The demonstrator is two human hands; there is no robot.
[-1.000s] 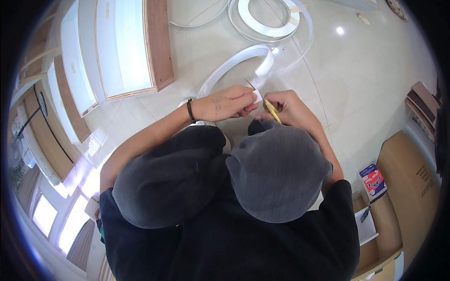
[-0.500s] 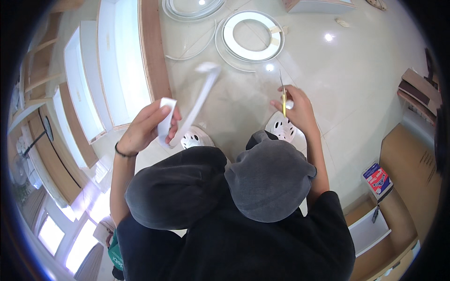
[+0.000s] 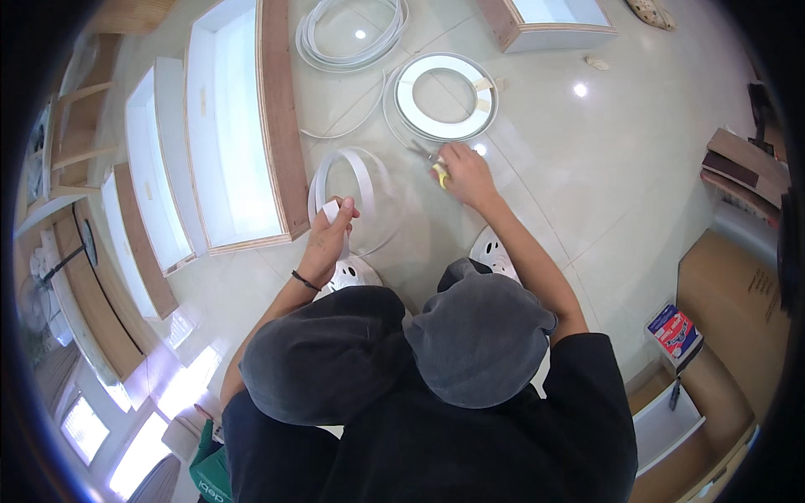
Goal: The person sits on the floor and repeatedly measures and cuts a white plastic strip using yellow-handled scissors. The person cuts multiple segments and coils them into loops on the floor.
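Note:
My left hand (image 3: 325,243) is closed around the end of a white edge-banding strip (image 3: 363,180). The strip arches up from my fingers and loops back toward the floor beside a wooden cabinet. In my right hand (image 3: 470,176) is a pair of scissors (image 3: 441,175) with yellow handles. Its blades point up and left, partly apart, near the lower edge of a flat white roll of banding (image 3: 406,96). A thin loose length curves from that roll's left side. My two hands are apart, with the strip not touching the scissors.
A white-lined wooden cabinet (image 3: 286,126) lies on the left, with more cabinet boxes beyond it. A loose white coil (image 3: 314,50) rests at the far side. Another cabinet (image 3: 553,38) stands at the top. A cardboard sheet (image 3: 729,281) and a boxed item (image 3: 673,333) are on the right.
My right hand has moved left and forward with the scissors, toward the white roll. My left hand has shifted slightly right, and the strip now arches in a loop.

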